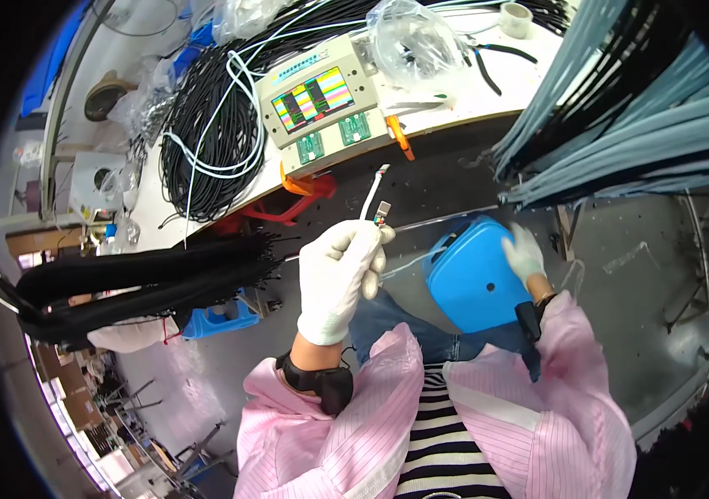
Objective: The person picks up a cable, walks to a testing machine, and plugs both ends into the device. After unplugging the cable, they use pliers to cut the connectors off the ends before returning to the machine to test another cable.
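Note:
My left hand (338, 270), in a white glove, is closed in front of me with thumb and fingers pinched on a light-coloured cable (369, 200). A small metal USB-type plug (384, 208) with short coloured wires sticks up from the same fingertips. The cable's far tip shows a bare, stripped end. Whether plug and cable are one piece is hidden by the fingers. My right hand (525, 252), also gloved, is down at the right edge of a blue plastic stool (479, 279). Its fingers look stretched out; I cannot tell if they touch the stool.
A cable tester (313, 100) with a lit colour screen stands at the worktable's front edge, near orange clamps (400, 137). Coiled black cables (205, 141) lie beside it, pliers (487, 66) at the back. Hanging cable bundles flank me: black (147, 279) left, blue-grey (637, 125) right.

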The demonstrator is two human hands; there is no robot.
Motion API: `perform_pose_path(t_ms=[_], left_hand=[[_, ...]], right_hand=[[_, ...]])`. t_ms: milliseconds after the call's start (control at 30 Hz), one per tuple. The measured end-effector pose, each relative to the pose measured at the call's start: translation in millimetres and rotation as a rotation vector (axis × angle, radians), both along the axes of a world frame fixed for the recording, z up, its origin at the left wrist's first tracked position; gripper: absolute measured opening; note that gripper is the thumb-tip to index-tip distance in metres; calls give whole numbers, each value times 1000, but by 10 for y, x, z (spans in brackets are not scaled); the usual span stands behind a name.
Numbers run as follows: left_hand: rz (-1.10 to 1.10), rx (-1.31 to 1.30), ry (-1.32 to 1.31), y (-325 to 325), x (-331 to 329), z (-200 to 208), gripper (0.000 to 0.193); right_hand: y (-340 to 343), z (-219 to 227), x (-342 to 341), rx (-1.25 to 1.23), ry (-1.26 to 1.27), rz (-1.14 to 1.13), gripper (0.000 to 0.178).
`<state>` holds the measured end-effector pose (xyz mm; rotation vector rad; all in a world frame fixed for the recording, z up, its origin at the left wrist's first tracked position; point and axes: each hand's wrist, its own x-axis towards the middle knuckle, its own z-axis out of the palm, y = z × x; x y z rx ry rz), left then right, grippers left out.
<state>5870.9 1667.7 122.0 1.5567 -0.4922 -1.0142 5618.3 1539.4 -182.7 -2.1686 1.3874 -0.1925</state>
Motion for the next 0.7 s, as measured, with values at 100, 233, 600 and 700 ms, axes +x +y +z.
perform_pose_path(t_ms=[100,233,600,700], left_hand=[[14,31,-45,-50,-5,-34,21],[10,3,-70,-80,22,-16,18],[-356,-313,-1139,-281,140,293,10],[-327,-340,-1202,-172,127,476,16]], right_hand=[[198,-428,-424,414,505,-286,68],[359,-558,-498,525,478,-177,74],[763,-16,46,563,51,99,50],[400,1125,563,388,-447,196,32]])
